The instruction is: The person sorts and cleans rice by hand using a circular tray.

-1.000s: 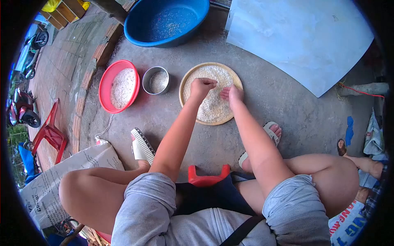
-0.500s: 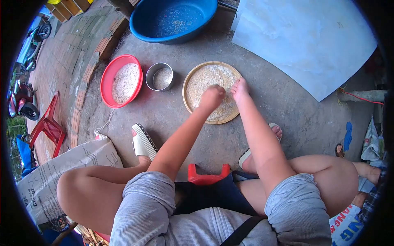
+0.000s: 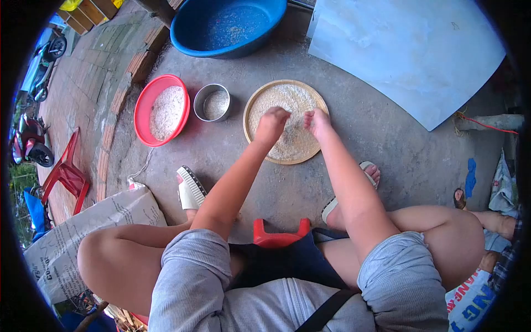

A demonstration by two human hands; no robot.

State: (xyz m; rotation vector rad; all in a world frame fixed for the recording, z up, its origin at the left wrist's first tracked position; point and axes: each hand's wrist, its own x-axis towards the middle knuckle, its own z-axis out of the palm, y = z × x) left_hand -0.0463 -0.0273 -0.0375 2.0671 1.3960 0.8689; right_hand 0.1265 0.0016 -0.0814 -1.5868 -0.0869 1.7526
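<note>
A round woven bamboo tray (image 3: 250, 135) lies on the concrete, spread with pale grain (image 3: 290, 146) that looks whiter at its upper part. Above the tray's middle is my left hand (image 3: 272, 123), its fingers curled together. My right hand (image 3: 317, 120) is closed near the tray's right side, fingertips turned toward the left hand. A gap separates the two hands. Whatever the fingers pinch is too small to make out. Left of the tray stands a metal bowl (image 3: 227, 102) with some grain in it. Beside that, a red basin (image 3: 140, 119) holds whitish grain or flour.
A large blue basin (image 3: 193, 51) with grain bits stands at the back. A pale sheet (image 3: 409, 55) lies at right. Low red stool (image 3: 282, 238) shows between my legs; a red chair (image 3: 69, 174) and parked motorbikes (image 3: 30, 138) are at left. A printed sack (image 3: 94, 238) lies left.
My left hand has moved left, away from the right hand, widening the gap between them. The right hand has shifted slightly left and lower. The view has moved a little.
</note>
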